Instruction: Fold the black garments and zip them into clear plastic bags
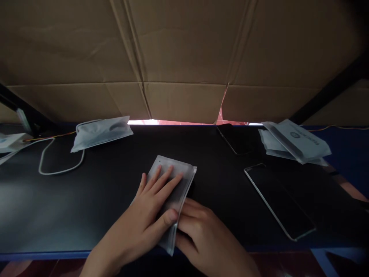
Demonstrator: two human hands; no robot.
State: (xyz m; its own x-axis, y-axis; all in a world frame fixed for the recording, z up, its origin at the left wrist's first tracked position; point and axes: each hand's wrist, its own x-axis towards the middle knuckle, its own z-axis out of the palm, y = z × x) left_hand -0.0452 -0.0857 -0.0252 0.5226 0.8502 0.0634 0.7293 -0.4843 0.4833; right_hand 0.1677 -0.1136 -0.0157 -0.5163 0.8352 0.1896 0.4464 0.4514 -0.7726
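Item under my hands: a frosted, translucent grey-white plastic zip pouch (174, 199), set aslant on the matte black tabletop (109, 192), its lower end at the blue front edge. My left hand (154, 202) lies palm down across it, fingers spread apart, gripping nothing. My right hand (198, 227) is curled at the pouch's right side; its fingertips are hidden, so I cannot tell whether they pinch.

Handling, in my judgement: the left palm should press lightly and evenly so the slick film does not skid, while the right works along the seam without creasing it.

Materials: the pouch is a thin, limp rectangle with a ribbed edge and a small pale slider (195, 169) at the far right corner. To its right lies a glossy black, silver-edged, round-cornered slab phone (278, 202). Behind stands creased, dull brown cardboard (184, 46).
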